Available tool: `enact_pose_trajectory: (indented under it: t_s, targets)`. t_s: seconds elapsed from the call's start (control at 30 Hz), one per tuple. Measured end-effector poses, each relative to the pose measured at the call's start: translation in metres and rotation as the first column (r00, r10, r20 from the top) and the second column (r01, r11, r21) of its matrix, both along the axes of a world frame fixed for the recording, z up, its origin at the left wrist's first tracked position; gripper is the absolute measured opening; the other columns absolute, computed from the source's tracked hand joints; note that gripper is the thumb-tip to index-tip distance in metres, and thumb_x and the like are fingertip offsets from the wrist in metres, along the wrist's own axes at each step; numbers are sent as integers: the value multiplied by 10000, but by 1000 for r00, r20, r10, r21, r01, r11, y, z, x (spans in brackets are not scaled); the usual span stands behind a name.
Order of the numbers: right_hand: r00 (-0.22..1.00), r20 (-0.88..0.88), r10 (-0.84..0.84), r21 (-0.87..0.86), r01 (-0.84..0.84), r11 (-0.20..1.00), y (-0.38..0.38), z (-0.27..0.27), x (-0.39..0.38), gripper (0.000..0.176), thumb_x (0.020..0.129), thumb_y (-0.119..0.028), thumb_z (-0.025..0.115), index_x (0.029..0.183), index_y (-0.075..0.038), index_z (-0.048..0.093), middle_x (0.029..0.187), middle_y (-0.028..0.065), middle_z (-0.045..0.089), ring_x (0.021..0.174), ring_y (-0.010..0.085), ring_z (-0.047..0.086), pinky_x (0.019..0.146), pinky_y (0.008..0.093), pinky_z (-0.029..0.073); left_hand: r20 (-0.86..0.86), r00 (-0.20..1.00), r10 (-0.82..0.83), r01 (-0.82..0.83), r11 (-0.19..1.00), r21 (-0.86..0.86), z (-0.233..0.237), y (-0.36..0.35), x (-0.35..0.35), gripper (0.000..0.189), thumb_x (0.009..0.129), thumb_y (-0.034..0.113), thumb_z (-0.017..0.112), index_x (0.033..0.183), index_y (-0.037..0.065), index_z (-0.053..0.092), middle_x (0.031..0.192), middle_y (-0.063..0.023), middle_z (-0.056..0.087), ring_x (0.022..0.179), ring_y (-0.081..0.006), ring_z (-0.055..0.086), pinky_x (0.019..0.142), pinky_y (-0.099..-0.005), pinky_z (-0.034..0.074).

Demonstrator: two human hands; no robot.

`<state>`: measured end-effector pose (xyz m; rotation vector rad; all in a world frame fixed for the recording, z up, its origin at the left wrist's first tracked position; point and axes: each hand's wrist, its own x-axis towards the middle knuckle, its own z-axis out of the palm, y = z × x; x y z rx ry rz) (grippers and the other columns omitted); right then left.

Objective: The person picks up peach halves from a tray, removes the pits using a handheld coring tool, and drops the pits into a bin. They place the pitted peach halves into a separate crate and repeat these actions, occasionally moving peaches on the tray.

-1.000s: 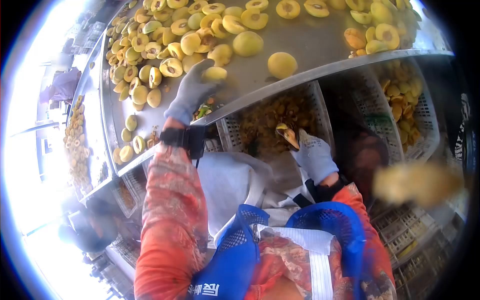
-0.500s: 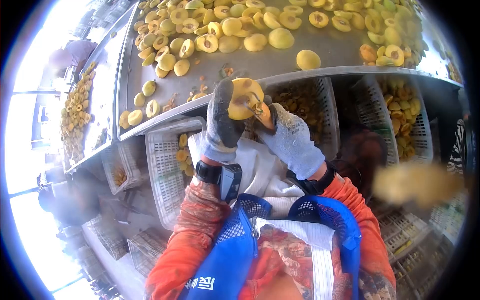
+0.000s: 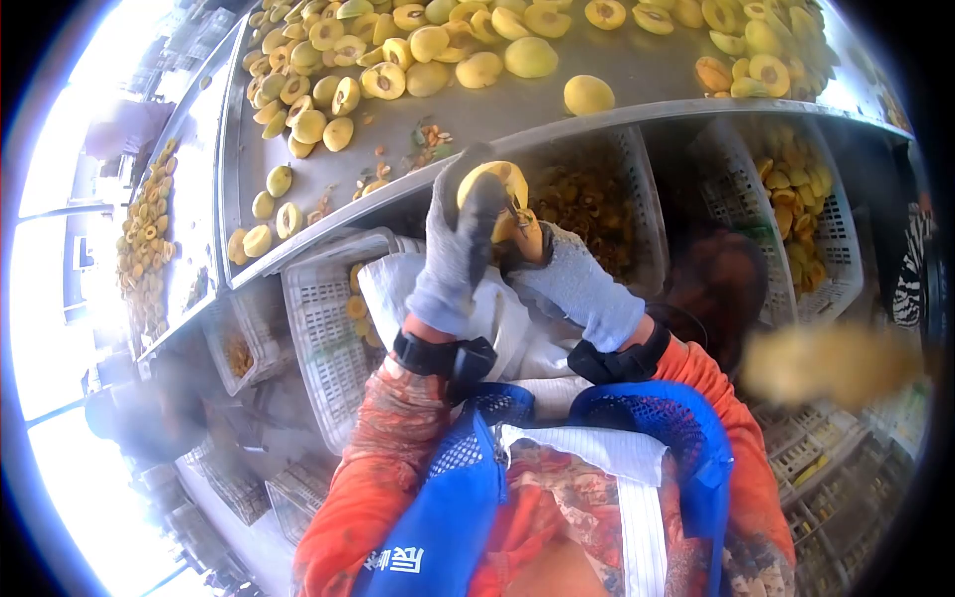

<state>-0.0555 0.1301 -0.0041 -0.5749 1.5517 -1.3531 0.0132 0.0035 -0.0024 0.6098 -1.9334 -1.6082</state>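
My left hand (image 3: pixel 456 234), in a grey glove with dark palm coating, grips a yellow peach half (image 3: pixel 505 177) just past the table's near edge. Its fingers cover part of the fruit. Close against the fruit, my right hand (image 3: pixel 572 284), gloved in grey, is closed on a small hand tool (image 3: pixel 529 237) with an orange-brown handle. The tool's tip is at the fruit, mostly hidden. On the metal table (image 3: pixel 398 164) lie many halved peaches (image 3: pixel 428 78), some with pits showing. Loose pits (image 3: pixel 434 137) and scraps are near the edge.
Below the table edge stand white plastic crates: one at left (image 3: pixel 323 328) with fruit pieces, one at right (image 3: pixel 741 199) holding peach halves. Dark scraps (image 3: pixel 587 204) fill another beneath my hands. A blurred tan shape (image 3: pixel 831 366) floats at right. Another table with fruit (image 3: pixel 149 224) lies left.
My left hand has turned, so its fingers now wrap across the peach half and hide more of its cut face. The tool stays against the fruit. The view has shifted slightly.
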Motion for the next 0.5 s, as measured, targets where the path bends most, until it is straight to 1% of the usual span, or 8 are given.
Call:
enact_pose_trajectory:
  t_s: [0.07,0.13,0.2,0.27,0.33,0.4,0.43,0.5]
  targets:
    - [999,3,-50,-173,50,984,2,-3,12,224,842,-185,573,997,-23,565,646,98,599,457,183,566,435,314,445,-5,997,79,-80,995,-63,2,10,-2,453,972,363,540,1227,-11,553,1197,-127,584,1055,-184,551,921,-312,449]
    - [996,-48,-71,-146,64,987,0,7,15,223,856,-209,578,992,-33,567,682,105,617,479,179,583,443,314,450,-73,987,143,-154,970,-190,4,16,-6,450,981,358,525,1233,-13,546,1214,-136,583,1088,-193,549,943,-319,439]
    - [703,-643,-305,-400,31,916,-10,-26,19,227,859,-223,585,984,-34,566,685,108,620,490,183,589,448,319,451,-87,985,152,-168,963,-212,0,19,-3,465,987,370,510,1249,-14,532,1239,-141,573,1118,-203,540,965,-328,429]
    - [540,-777,-323,-411,-47,910,-12,-39,12,228,851,-222,595,975,-33,566,677,105,618,501,184,594,452,322,451,-115,979,167,-189,957,-221,-1,21,-4,482,991,381,496,1269,-13,514,1266,-146,557,1150,-213,527,988,-337,416]
    - [806,-585,-88,-239,-68,969,-3,-33,8,229,831,-203,610,977,-31,567,678,97,615,531,185,597,479,325,455,-128,974,189,-212,955,-209,-4,26,0,502,995,391,484,1293,-13,493,1297,-151,538,1184,-224,509,1013,-347,400]
    - [975,-200,92,-76,-109,991,6,-1,4,251,809,-179,629,1005,-32,576,713,89,624,600,197,599,555,330,472,-209,963,173,-189,980,-59,-18,23,5,563,955,366,565,1351,-7,421,1339,-144,498,1161,-210,516,977,-336,435]
    - [987,43,158,-11,-157,988,10,16,4,271,797,-165,640,1026,-34,582,739,85,631,645,206,600,605,334,484,-229,962,151,-167,985,-51,-19,22,7,585,949,360,576,1368,-7,397,1350,-144,488,1164,-209,512,981,-336,433]
    - [984,120,132,-19,-131,991,14,29,7,242,781,-163,652,967,-19,595,689,73,624,635,180,590,601,321,478,-270,957,107,-122,992,-37,-20,20,13,635,939,348,599,1404,-6,350,1371,-145,467,1171,-206,503,988,-338,431]
